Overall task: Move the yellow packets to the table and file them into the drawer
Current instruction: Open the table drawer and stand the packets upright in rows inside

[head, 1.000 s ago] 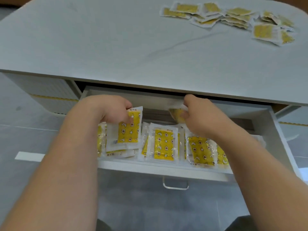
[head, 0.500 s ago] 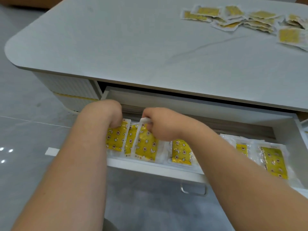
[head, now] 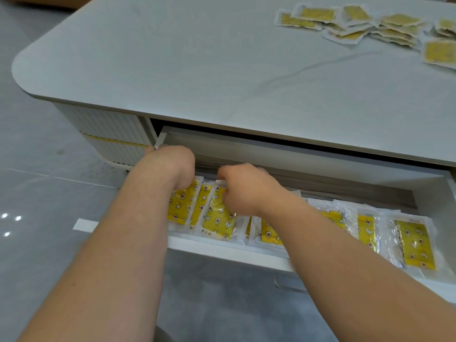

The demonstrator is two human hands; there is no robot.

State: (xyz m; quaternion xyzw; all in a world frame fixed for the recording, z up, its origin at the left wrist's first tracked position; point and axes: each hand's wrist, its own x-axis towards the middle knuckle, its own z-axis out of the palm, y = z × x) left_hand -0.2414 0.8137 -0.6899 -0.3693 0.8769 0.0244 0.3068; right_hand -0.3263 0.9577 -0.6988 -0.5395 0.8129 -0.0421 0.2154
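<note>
My right grip (head: 246, 191) is curled tight, pinching the white top edge of a packet (head: 217, 215) that stands near the left end of the drawer (head: 222, 249). My left grip (head: 170, 166) is folded over the end packet (head: 179, 206) just beside it. Its fingers are tucked under the hand, so I cannot tell whether it holds that one or only steadies it.

The row (head: 365, 228) runs on to the right, leaning and overlapping. A pile (head: 370, 28) waits at the far right of the desk (head: 197, 70).

These packets look slick and floppy. If I push this one down crooked, I think it could buckle, or slide under its neighbour and tip the ones beside it. If I let go too early, the left end may slump.

My right forearm covers the middle of the row. The frame cuts off the drawer's right end and part of the pile.
</note>
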